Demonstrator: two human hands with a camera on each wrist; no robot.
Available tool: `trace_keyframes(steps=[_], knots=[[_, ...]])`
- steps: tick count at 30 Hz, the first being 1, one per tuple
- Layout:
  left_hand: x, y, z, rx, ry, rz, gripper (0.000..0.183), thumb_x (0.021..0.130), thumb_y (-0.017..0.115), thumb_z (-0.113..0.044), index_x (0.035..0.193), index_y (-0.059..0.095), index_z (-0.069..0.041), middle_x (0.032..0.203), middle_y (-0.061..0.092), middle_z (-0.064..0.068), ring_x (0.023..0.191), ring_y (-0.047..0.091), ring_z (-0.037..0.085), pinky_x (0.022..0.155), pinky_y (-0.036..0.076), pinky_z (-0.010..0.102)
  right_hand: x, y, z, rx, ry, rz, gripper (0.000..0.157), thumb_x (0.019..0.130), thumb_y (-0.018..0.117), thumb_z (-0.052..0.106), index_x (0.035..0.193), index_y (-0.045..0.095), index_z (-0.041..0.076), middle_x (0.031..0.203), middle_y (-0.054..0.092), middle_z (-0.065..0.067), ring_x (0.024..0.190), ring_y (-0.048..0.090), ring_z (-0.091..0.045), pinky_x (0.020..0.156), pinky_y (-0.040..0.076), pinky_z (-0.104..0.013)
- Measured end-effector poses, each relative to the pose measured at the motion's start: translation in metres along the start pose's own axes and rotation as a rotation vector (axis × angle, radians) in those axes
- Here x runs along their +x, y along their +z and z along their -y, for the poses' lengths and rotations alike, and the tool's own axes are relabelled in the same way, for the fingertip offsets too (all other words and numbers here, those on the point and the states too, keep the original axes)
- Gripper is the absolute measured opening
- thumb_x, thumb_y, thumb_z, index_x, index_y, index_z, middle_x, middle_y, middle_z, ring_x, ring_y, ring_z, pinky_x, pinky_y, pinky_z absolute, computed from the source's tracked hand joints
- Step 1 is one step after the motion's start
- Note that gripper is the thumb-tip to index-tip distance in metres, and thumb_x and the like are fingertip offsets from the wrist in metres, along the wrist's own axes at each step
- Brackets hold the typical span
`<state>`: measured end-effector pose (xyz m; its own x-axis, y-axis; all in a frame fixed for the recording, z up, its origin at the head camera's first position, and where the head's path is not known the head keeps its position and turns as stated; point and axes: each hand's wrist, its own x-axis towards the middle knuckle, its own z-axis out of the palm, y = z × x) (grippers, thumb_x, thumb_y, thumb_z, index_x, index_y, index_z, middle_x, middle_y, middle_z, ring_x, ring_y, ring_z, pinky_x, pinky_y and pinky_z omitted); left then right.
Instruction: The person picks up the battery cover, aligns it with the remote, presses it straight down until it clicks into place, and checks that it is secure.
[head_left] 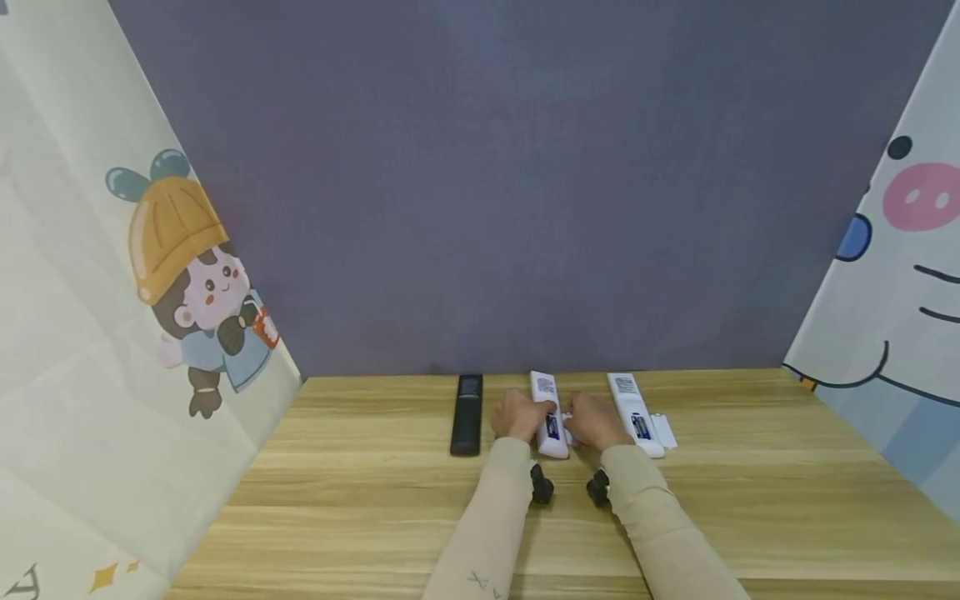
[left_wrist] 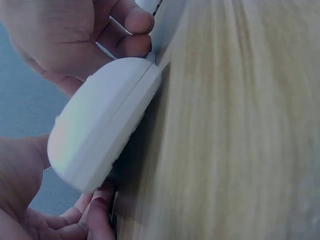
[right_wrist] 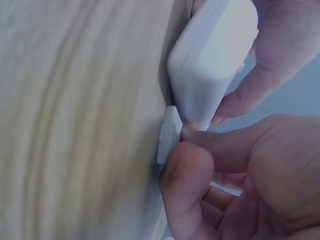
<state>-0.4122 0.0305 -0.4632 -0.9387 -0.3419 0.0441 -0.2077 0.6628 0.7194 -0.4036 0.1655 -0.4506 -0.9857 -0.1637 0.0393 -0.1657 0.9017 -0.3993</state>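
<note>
A white remote control (head_left: 553,446) lies back up in the middle, its battery bay uncovered with dark blue batteries (head_left: 552,427) inside. My left hand (head_left: 519,414) grips it from the left side, thumb over its back and fingers at its edge. In the left wrist view, the near end of this remote is tilted up off the table. My right hand (head_left: 596,421) is just right of it, pinching a small white battery cover (right_wrist: 170,134) between thumb and forefinger. The cover is low beside the remote's edge, close to the tabletop.
Right of my hands lies a second white remote (head_left: 624,392), its batteries exposed, with a loose white cover (head_left: 664,431) against its right side. A black remote (head_left: 467,417) lies to the left. Behind the wooden table (head_left: 360,483) stands a grey-blue panel (head_left: 487,183).
</note>
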Motion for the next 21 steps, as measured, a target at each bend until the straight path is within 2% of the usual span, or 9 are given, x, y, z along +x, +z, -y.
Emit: trace_keyframes(steps=[5,10,15,21], knots=[[-0.003,-0.003,-0.001,-0.008,0.010,0.030,0.035,0.075,0.085,-0.040,0.070,0.065,-0.012,0.071,0.068,0.006,0.064,0.061,0.022,0.052,0.040,0.036,-0.002,-0.002,0.003,0.005,0.009,0.006,0.014,0.092,0.071,0.012,0.101,0.066,0.003,0.093,0.070,-0.012,0.079,0.061,-0.025,0.073,0.052,-0.040],[-0.003,-0.006,0.001,-0.013,0.012,0.048,0.035,0.084,0.076,-0.042,0.067,0.062,-0.014,0.070,0.066,0.005,0.064,0.058,0.021,0.054,0.038,0.036,-0.003,-0.002,0.004,0.005,0.015,0.000,0.012,0.092,0.071,0.012,0.097,0.064,0.004,0.082,0.064,-0.008,0.074,0.058,-0.023,0.066,0.047,-0.035],[-0.003,-0.008,0.004,-0.038,0.004,0.058,0.029,0.088,0.071,-0.042,0.078,0.071,-0.014,0.080,0.071,0.006,0.069,0.060,0.021,0.060,0.041,0.036,-0.003,-0.001,0.004,0.015,0.021,-0.010,0.011,0.091,0.071,0.011,0.095,0.063,0.005,0.080,0.062,-0.008,0.074,0.058,-0.024,0.065,0.046,-0.034],[-0.004,-0.011,0.007,-0.070,0.011,0.071,0.027,0.089,0.072,-0.040,0.087,0.077,-0.014,0.088,0.075,0.006,0.075,0.063,0.021,0.065,0.044,0.035,-0.003,-0.001,0.004,0.009,0.012,-0.017,0.012,0.091,0.071,0.011,0.096,0.063,0.006,0.080,0.062,-0.008,0.073,0.058,-0.024,0.065,0.047,-0.035]])
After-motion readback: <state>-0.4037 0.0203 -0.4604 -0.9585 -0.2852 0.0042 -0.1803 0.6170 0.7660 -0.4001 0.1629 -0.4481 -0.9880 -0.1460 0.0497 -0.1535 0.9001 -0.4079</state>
